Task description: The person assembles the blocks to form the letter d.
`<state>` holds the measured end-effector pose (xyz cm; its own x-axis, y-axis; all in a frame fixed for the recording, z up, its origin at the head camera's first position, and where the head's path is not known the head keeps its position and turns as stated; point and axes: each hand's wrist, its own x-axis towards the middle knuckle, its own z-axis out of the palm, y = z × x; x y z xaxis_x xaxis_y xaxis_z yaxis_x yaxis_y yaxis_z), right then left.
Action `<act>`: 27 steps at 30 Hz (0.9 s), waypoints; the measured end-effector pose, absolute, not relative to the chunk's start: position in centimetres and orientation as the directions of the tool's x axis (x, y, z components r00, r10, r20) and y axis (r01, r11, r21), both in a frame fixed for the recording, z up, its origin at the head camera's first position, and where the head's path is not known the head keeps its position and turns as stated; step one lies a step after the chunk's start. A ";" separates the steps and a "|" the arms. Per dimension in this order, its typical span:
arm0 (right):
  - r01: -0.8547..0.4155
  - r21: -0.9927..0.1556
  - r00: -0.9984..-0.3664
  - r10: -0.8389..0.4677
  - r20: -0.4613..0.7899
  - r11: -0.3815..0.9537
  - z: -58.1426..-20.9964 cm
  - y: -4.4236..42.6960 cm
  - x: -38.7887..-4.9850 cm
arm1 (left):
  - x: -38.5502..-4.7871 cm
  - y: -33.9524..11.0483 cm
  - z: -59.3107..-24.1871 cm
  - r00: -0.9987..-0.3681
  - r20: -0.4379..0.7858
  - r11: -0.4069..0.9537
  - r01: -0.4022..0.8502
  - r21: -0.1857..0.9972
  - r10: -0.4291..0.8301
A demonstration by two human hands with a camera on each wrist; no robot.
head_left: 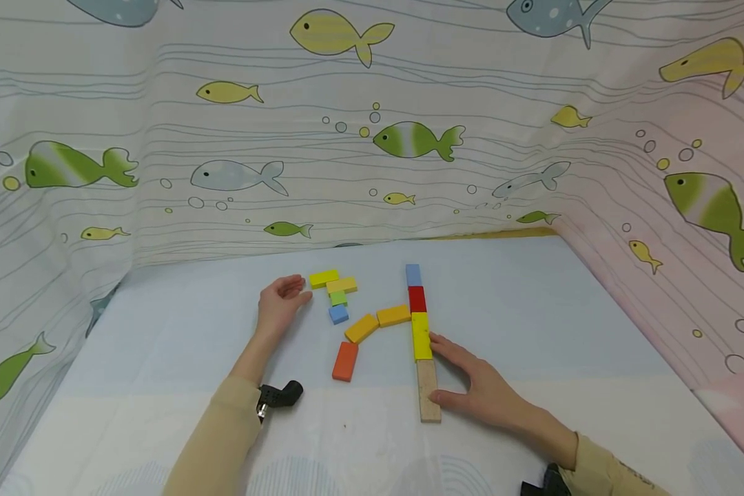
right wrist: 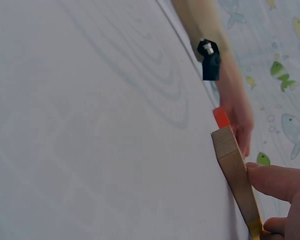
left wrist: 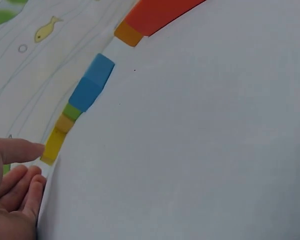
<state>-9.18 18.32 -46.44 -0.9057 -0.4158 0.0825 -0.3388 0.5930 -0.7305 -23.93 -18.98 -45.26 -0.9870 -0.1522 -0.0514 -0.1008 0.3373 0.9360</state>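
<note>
In the head view, my right hand (head_left: 486, 389) touches the right side of a column of blocks: its thumb is on the plain wooden block (head_left: 429, 399) and its fingertips are by the long yellow block (head_left: 421, 337). Above these lie a red block (head_left: 417, 300) and a blue block (head_left: 412, 275). My left hand (head_left: 279, 306), fingers loosely bent and holding nothing, rests just left of a yellow-green block (head_left: 324, 278). Beside that are a light yellow block (head_left: 342, 285), a green block (head_left: 337, 298) and a small blue block (head_left: 338, 314).
Between the hands, two orange-yellow blocks (head_left: 393, 315) and a red-orange block (head_left: 345, 362) form a curved line reaching the column. A fish-patterned curtain (head_left: 235, 207) rises behind and beside the pale table surface (head_left: 192, 310).
</note>
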 end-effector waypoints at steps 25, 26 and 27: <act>-0.346 -0.720 -0.904 -0.419 0.084 0.601 -46.6 18.3 -9.2 | -25.9 -18.3 -46.3 -0.990 0.016 0.423 -0.046 0.905 -0.142; -0.344 -0.723 -0.904 -0.419 0.083 0.600 -46.5 18.3 -9.2 | -25.9 -18.3 -46.3 -0.990 0.023 0.430 -0.040 0.902 -0.141; -0.338 -0.726 -0.906 -0.415 0.079 0.599 -46.5 18.2 -9.2 | -25.9 -18.2 -46.3 -0.990 0.029 0.435 -0.035 0.900 -0.140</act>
